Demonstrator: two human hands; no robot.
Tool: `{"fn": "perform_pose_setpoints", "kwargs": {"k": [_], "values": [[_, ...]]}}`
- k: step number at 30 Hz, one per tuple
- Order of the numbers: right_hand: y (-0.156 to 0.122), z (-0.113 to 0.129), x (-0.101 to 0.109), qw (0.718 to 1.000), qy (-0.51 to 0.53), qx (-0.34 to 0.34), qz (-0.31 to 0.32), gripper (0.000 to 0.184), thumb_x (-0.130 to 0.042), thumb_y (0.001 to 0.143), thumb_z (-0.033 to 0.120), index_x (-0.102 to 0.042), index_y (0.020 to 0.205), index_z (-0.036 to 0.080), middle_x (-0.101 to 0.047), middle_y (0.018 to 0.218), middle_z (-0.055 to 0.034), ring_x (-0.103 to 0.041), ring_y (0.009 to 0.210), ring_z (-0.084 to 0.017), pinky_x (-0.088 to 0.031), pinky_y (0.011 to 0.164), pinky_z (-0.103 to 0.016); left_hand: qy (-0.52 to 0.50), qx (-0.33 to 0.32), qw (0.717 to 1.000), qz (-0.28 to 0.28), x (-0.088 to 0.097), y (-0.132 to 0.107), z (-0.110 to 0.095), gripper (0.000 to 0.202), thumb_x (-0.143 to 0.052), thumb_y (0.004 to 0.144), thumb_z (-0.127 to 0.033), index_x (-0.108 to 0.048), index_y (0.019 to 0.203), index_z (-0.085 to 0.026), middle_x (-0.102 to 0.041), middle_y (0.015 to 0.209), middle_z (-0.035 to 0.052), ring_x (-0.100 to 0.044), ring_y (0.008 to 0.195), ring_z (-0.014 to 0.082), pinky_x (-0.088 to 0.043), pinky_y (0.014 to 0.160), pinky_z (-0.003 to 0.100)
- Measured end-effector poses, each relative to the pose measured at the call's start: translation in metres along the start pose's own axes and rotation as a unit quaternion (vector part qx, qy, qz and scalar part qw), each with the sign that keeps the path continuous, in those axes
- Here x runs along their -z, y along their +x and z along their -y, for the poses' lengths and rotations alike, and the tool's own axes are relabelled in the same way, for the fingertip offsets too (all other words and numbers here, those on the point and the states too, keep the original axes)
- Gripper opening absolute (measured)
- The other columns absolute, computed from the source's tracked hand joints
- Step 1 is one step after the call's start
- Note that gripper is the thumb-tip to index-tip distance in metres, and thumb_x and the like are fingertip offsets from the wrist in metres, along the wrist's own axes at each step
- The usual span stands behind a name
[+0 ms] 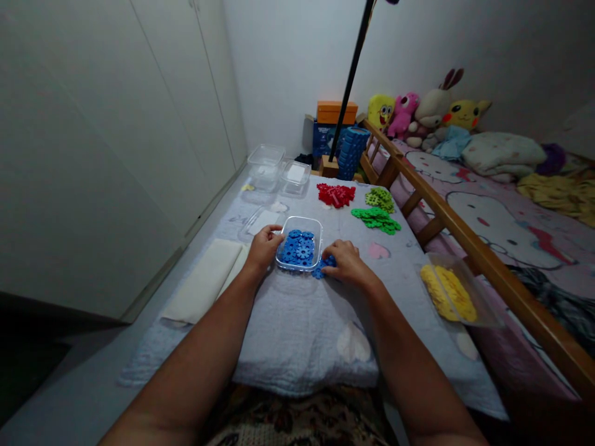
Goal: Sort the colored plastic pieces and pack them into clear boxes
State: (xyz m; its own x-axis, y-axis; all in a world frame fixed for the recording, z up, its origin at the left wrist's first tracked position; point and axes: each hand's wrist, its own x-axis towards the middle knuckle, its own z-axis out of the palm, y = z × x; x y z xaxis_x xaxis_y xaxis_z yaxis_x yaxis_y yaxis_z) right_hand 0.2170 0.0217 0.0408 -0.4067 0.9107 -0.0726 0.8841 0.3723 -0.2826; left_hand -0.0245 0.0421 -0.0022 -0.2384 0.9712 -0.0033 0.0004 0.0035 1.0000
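A clear plastic container [302,222] stands in front of me on the cloth-covered table, with several blue snowflake-shaped pieces [299,246] inside. My left hand [264,246] grips the container's left rim between thumb and fingers. Just off its lower right corner, my right hand [344,260] has its fingers closed on a few blue snowflake pieces [320,271] at the cloth. Farther back on the table lie a pile of red pieces [335,195], a bright green pile [376,220] and a yellow-green pile [380,199].
Clear containers [266,167] stand at the back left, with a clear lid [260,222] nearer. A folded cream cloth [204,279] lies left. A transparent box of yellow pieces [449,294] sits by the wooden bed rail [465,214]. A black pole [351,80] rises behind the table.
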Motion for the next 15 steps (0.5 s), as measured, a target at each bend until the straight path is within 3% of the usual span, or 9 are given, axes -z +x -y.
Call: {"fn": "perform_pose_setpoints", "kwargs": {"k": [4, 11, 15], "values": [[-0.002, 0.007, -0.011, 1.000, -0.006, 0.017, 0.001, 0.044, -0.079, 0.079, 0.039, -0.069, 0.118, 0.024, -0.060, 0.125, -0.0121, -0.048, 0.116, -0.031, -0.036, 0.094, -0.039, 0.000, 0.001, 1.000, -0.002, -0.001, -0.001, -0.002, 0.041, -0.071, 0.066, -0.038, -0.067, 0.100, -0.016, -0.047, 0.058, -0.0068, -0.043, 0.051, 0.0107, -0.032, 0.050, 0.023], [-0.002, -0.011, -0.008, 1.000, 0.013, -0.010, -0.020, 0.032, -0.077, 0.080, 0.029, -0.073, 0.112, 0.024, -0.064, 0.116, -0.0104, -0.051, 0.111, -0.029, -0.037, 0.091, -0.038, -0.003, 0.000, 1.000, -0.006, -0.001, 0.000, 0.001, 0.041, -0.071, 0.065, -0.038, -0.068, 0.100, -0.017, -0.049, 0.061, -0.0059, -0.045, 0.053, 0.0110, -0.032, 0.051, 0.023], [-0.002, -0.026, -0.007, 0.994, 0.094, -0.006, -0.047, 0.026, -0.071, 0.080, 0.020, -0.073, 0.106, 0.022, -0.071, 0.105, -0.0074, -0.059, 0.102, -0.026, -0.041, 0.089, -0.037, 0.000, -0.004, 1.000, -0.007, -0.001, -0.001, 0.000, 0.041, -0.071, 0.066, -0.039, -0.068, 0.100, -0.016, -0.048, 0.060, -0.0063, -0.044, 0.053, 0.0107, -0.031, 0.050, 0.022]]}}
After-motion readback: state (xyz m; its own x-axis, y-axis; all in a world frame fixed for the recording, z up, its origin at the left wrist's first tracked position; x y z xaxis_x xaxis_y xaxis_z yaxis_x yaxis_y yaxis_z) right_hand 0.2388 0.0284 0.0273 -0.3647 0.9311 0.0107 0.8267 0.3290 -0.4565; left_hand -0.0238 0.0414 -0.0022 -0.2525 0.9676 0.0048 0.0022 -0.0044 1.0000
